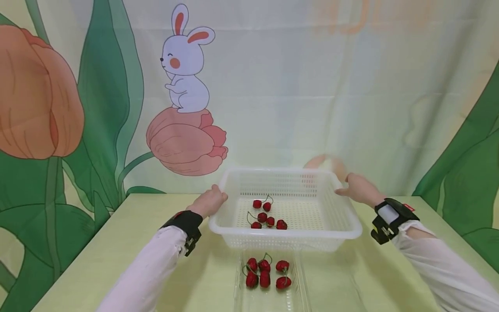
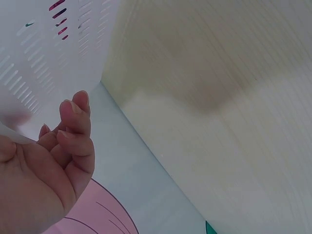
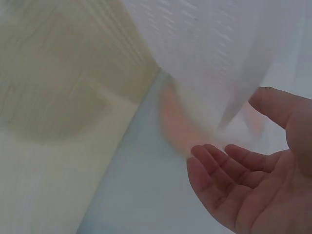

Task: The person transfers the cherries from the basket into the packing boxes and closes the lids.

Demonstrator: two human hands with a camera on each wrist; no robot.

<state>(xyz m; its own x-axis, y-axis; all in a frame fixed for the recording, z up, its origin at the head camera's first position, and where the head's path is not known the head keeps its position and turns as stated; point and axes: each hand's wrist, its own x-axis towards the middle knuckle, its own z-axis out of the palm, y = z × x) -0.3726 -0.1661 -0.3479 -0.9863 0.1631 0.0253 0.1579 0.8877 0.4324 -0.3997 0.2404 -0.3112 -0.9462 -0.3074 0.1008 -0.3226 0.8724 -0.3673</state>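
A white slotted plastic basket [image 1: 286,234] spans the space between both hands in the head view, with several red cherries [image 1: 262,217] lying inside toward its left. My left hand [image 1: 210,201] grips its left rim; in the left wrist view the fingers [image 2: 75,146] curl beneath the rim. At the right rim, my right hand [image 1: 360,189] holds on with the thumb over the edge, and the fingers [image 3: 209,180] are bent below it in the right wrist view. Several more cherries, some with green stems, lie in a clear plastic tray [image 1: 269,301] in front of the basket.
Joined to the tray's right side is a second clear plastic section [image 1: 331,281]. The pale yellow-green table [image 1: 136,216] ends at a printed cloth backdrop [image 1: 273,86] close behind the basket. Dark wrist-worn devices [image 1: 393,219] sit on both wrists.
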